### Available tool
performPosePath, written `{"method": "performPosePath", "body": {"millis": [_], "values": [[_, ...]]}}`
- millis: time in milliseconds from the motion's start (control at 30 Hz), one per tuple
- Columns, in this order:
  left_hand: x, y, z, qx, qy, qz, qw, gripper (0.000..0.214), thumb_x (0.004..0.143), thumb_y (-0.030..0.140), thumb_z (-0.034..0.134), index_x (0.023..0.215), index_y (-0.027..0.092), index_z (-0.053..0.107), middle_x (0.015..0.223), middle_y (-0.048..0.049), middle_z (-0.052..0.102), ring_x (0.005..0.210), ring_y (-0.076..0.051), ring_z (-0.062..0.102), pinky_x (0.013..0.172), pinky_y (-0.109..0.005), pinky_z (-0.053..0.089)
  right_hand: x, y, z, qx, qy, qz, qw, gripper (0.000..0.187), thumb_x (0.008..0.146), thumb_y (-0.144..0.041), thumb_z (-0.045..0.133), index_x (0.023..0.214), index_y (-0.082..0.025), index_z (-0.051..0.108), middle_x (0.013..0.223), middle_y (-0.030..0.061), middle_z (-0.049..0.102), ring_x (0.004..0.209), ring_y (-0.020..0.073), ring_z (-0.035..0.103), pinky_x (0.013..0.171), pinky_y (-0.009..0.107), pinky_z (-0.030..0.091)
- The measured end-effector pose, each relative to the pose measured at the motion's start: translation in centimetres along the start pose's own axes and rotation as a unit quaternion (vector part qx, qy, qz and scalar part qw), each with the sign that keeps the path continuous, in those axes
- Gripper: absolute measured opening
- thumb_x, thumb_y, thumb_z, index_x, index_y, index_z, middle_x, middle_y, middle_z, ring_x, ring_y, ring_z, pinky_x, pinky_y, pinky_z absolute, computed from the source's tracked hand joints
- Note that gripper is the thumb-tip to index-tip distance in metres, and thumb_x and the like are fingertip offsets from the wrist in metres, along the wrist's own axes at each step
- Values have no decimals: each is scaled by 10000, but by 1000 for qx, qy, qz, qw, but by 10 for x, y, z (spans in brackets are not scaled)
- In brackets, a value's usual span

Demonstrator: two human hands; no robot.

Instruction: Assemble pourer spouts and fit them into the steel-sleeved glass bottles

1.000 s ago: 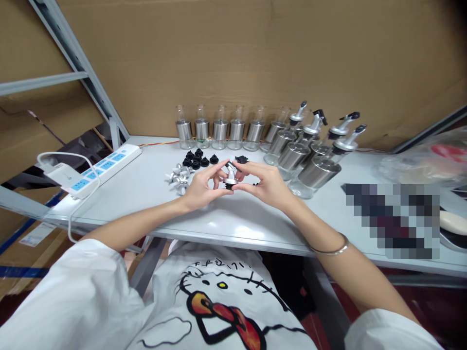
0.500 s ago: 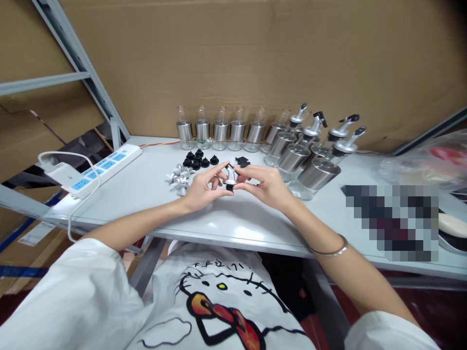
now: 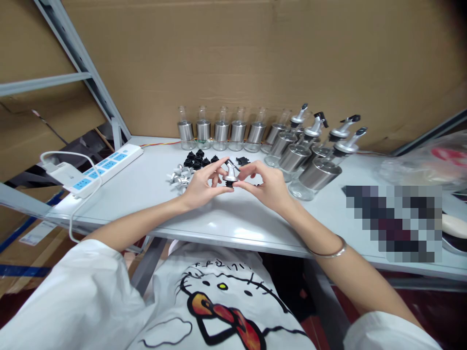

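Between my two hands, above the front of the table, is a silver pourer spout [image 3: 230, 176] with a black flap on top and a black stopper below. My left hand [image 3: 200, 188] pinches it, the thumb low by the stopper and the index finger at the flap. From the other side my right hand [image 3: 268, 182] grips it, thumb tip by the base and fingertips close to the flap. Black stoppers [image 3: 199, 159] and loose silver spouts [image 3: 178, 177] lie beyond my left hand. Small black flaps [image 3: 242, 161] are heaped behind the held spout.
Glass bottles with metal sleeves [image 3: 221, 131] line the back of the table [image 3: 219, 223]. Several bottles at right carry fitted spouts [image 3: 321, 172]. A white power strip [image 3: 105, 167] lies at left. Plastic bags [image 3: 430, 158] and a blurred-out object [image 3: 394, 223] are at right.
My right fingers have loosened and lifted slightly away from the flap, showing more of the spout. My left hand keeps its hold, and the spout stays nearly in place.
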State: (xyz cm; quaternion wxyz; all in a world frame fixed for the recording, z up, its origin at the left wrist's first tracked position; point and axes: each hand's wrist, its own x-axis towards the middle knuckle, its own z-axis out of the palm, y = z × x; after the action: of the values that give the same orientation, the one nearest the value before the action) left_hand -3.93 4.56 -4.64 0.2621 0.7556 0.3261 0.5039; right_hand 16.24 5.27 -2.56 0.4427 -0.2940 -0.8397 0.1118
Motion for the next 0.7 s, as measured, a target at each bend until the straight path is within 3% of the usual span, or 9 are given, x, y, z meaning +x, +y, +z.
{"method": "performPosePath", "body": {"millis": [133, 333, 700], "values": [[-1, -2, 1, -6, -6, -10, 1000, 710, 677, 328, 798, 1323, 210, 526, 878, 1, 635, 512, -29, 410, 659, -224, 479, 0, -1, 0, 21, 0, 26, 999, 275, 790, -459, 687, 810, -199, 598, 723, 46, 718, 676, 181, 672, 567, 271, 497], [-2, -3, 0, -24, -25, -56, 998, 754, 652, 298, 816, 1329, 180, 508, 870, 11, 606, 525, -28, 441, 662, -219, 468, -2, 1, 4, 65, -9, 68, 996, 335, 795, -508, 663, 847, -181, 613, 596, 10, 687, 513, 132, 604, 503, 239, 457], [-1, -3, 1, -75, -34, -105, 991, 737, 605, 256, 837, 1275, 178, 539, 811, 32, 566, 544, -33, 462, 635, -214, 450, 0, -2, 4, 93, -32, 86, 991, 354, 793, -541, 648, 788, -196, 568, 543, 3, 667, 461, 129, 592, 485, 233, 460]]}}
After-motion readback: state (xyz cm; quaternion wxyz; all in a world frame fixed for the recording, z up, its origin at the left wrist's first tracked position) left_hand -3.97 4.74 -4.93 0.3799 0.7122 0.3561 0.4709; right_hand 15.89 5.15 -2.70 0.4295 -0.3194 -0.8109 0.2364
